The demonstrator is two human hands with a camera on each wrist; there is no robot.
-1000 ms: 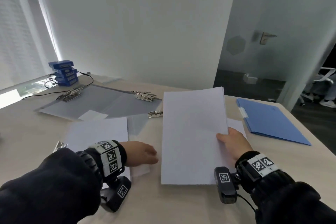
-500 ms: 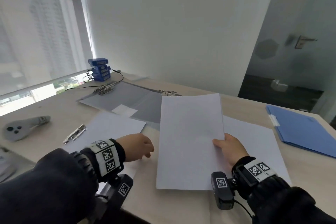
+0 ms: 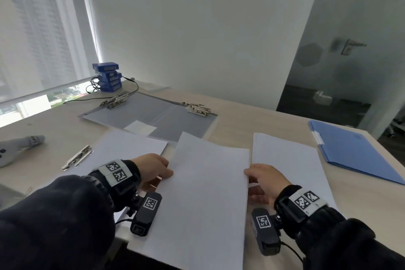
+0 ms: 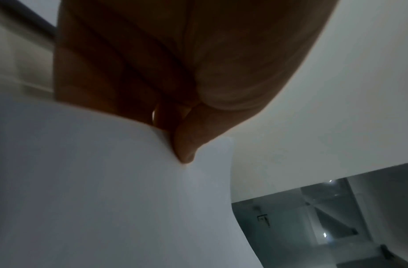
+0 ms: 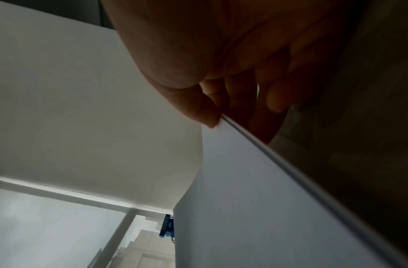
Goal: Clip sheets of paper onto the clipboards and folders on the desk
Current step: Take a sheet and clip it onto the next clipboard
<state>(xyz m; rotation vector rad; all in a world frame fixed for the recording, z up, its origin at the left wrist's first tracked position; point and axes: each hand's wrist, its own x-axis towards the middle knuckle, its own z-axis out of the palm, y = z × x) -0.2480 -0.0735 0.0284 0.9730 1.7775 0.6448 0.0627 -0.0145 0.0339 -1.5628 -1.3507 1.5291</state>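
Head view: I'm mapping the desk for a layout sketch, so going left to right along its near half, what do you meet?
Grey handheld device → loose metal clip → left hand → held paper stack → right hand → blue folder.

White paper stack (image 3: 208, 193) held lifted above desk edge, more white sheets (image 3: 285, 160) flat to its right, clipboard with paper (image 3: 122, 149) left, open grey folder (image 3: 157, 114) behind, closed blue folder (image 3: 355, 153) far right.
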